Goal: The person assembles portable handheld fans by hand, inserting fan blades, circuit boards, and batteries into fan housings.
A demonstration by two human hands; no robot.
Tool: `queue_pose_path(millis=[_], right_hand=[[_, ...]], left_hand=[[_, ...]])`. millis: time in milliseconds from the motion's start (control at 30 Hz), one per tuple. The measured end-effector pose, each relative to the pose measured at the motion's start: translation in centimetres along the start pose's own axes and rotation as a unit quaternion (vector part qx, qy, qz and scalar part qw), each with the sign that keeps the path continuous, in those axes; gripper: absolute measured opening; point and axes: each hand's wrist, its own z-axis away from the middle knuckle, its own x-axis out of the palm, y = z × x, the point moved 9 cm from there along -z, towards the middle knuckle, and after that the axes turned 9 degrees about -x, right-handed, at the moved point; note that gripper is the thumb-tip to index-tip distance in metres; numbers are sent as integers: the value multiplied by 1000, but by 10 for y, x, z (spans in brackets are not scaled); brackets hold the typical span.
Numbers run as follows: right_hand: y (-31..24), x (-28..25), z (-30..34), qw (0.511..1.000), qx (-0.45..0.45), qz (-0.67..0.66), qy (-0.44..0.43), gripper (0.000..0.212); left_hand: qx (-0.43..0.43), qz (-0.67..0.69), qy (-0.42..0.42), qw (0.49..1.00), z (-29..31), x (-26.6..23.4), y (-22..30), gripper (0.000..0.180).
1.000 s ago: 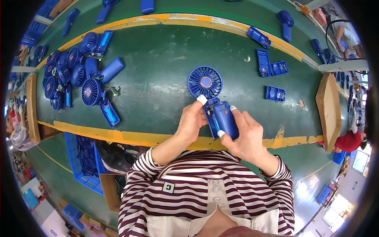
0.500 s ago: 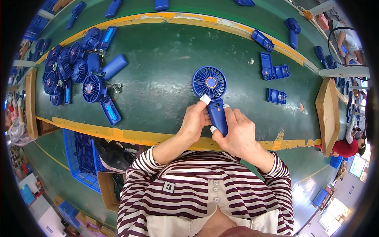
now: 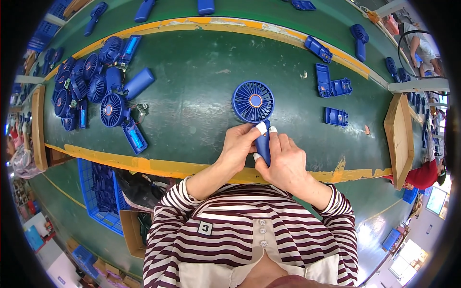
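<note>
A blue hand-held fan (image 3: 253,102) lies on the green table (image 3: 192,96), its round grille pointing away from me and its handle toward me. Both hands clasp the handle. My left hand (image 3: 238,145) presses it from the left, with white tape on a fingertip. My right hand (image 3: 284,161) wraps it from the right, also with taped fingertips. Most of the handle is hidden between the fingers.
A heap of blue fans (image 3: 91,91) and handles lies at the table's left. Loose blue handle shells (image 3: 331,86) lie at the right, one more (image 3: 335,116) nearer. A wooden tray (image 3: 399,134) stands at the right edge. A blue crate (image 3: 103,192) sits below the table.
The open handle halves seen a second ago are now pressed together into a slim handle. Both hands have closed tighter around it, and the fan has shifted slightly right.
</note>
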Motion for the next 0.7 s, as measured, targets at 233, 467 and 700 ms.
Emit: queue_pose_path(millis=[233,467,700], right_hand=[[0,-2,-1,1000,-7,14,16,48],[23,-2,12,985,97,-139,38,50],[48,75,41,772,319,-543,-90,37]], left_hand=[[-17,-28,15,999,0,0,3,27],[-1,13,17,1000,-1,-5,6,26],[34,-11,22,999,8,-1,11,21]])
